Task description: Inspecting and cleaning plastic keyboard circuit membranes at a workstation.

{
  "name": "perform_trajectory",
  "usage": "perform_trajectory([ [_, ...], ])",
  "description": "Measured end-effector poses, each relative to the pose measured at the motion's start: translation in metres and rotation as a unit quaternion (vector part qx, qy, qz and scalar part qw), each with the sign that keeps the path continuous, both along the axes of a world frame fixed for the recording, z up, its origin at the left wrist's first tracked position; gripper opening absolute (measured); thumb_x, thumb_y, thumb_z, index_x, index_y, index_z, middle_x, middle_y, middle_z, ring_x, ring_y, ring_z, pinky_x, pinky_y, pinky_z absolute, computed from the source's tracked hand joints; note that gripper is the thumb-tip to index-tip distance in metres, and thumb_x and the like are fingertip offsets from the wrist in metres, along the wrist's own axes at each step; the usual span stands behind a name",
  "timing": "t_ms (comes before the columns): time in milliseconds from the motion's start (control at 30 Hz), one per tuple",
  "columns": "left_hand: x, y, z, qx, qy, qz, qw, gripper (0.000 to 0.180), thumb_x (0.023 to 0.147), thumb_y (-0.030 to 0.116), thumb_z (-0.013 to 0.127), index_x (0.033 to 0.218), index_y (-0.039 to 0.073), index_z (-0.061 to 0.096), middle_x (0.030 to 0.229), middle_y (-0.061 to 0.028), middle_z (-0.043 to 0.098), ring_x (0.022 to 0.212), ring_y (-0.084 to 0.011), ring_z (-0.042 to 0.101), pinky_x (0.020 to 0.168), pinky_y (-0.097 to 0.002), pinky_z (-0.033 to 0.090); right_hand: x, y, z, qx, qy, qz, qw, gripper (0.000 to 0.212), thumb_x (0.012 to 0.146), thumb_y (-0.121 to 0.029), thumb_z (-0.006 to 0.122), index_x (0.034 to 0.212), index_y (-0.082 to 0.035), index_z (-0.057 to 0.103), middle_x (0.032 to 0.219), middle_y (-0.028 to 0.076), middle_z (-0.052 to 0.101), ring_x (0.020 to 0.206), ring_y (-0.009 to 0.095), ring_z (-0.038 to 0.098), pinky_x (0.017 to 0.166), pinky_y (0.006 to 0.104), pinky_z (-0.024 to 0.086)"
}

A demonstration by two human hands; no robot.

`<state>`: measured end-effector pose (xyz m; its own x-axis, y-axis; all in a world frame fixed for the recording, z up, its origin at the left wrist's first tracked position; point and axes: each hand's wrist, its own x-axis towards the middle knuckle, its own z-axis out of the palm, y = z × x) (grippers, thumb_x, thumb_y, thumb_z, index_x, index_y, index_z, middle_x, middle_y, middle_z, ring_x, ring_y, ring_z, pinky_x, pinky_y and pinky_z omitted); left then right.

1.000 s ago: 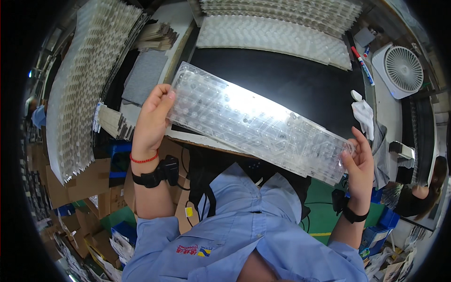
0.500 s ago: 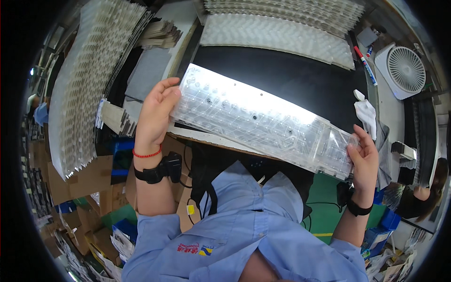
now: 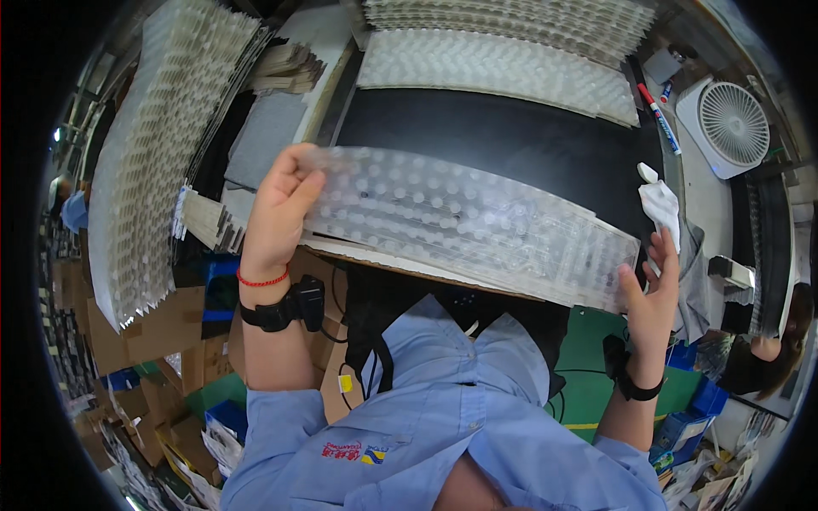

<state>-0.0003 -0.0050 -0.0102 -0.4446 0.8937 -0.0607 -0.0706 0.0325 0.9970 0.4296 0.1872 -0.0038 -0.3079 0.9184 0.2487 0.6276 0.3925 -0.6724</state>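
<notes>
A long clear plastic keyboard membrane sheet (image 3: 460, 213), with rows of pale round dots and fine traced lines, spans the space between my hands above the table's near edge. My left hand (image 3: 288, 198) is closed on its left end, thumb on top; that corner is blurred by motion. At the right end, my right hand (image 3: 652, 285) holds the sheet loosely, with the thumb over the edge and the fingers beyond it. How the fingers meet the underside is hidden.
Stacked dotted clear sheets lie at the table's back (image 3: 503, 72) and in a tall pile at left (image 3: 162, 145). A white fan (image 3: 728, 123), markers (image 3: 660, 119) and a white cloth (image 3: 660, 204) are at right. Grey pads (image 3: 268, 140) lie left of the black work surface (image 3: 477, 128).
The sheet has tilted, losing its bright glare and showing its dots. Its left end has dropped a little toward me. My right hand has shifted slightly left and its grip looks looser.
</notes>
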Motion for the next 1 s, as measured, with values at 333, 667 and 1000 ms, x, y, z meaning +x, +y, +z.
perform_trajectory([
  [333, 0.013, -0.001, -0.013, 0.266, -0.003, -0.041, 0.963, 0.031, 0.094, -0.005, 0.059, 0.12, 0.006, 0.048, 0.119, -0.0179, 0.063, 0.116, -0.0282, 0.061, 0.105, -0.0412, 0.046, -0.011, -0.015, -0.003, -0.017, 0.393, 0.105, 0.913, 0.072, 0.081, 0.01, 0.064, 0.147, 0.003, 0.037, 0.108, 0.008, 0.056, 0.097, 0.015, 0.057, 0.088, 0.026, 0.048],
  [667, 0.011, 0.003, -0.003, 0.086, 0.07, 0.028, 0.993, 0.033, 0.091, -0.003, 0.065, 0.121, 0.002, 0.055, 0.116, -0.011, 0.065, 0.106, -0.0176, 0.062, 0.096, -0.0319, 0.048, -0.02, -0.003, -0.002, -0.149, 0.375, 0.091, 0.911, 0.055, 0.088, 0.001, 0.071, 0.139, 0.001, 0.049, 0.118, 0.01, 0.064, 0.105, 0.015, 0.061, 0.093, 0.0283, 0.047],
  [1000, 0.016, 0.006, 0.007, 0.047, 0.07, 0.03, 0.996, 0.027, 0.092, 0.007, 0.072, 0.116, 0.001, 0.061, 0.106, -0.0042, 0.067, 0.093, -0.0093, 0.059, 0.085, -0.0254, 0.047, -0.007, 0.002, -0.004, -0.11, 0.325, 0.104, 0.934, 0.03, 0.09, -0.006, 0.074, 0.114, -0.001, 0.058, 0.11, 0.007, 0.065, 0.097, 0.012, 0.062, 0.087, 0.0275, 0.049],
])
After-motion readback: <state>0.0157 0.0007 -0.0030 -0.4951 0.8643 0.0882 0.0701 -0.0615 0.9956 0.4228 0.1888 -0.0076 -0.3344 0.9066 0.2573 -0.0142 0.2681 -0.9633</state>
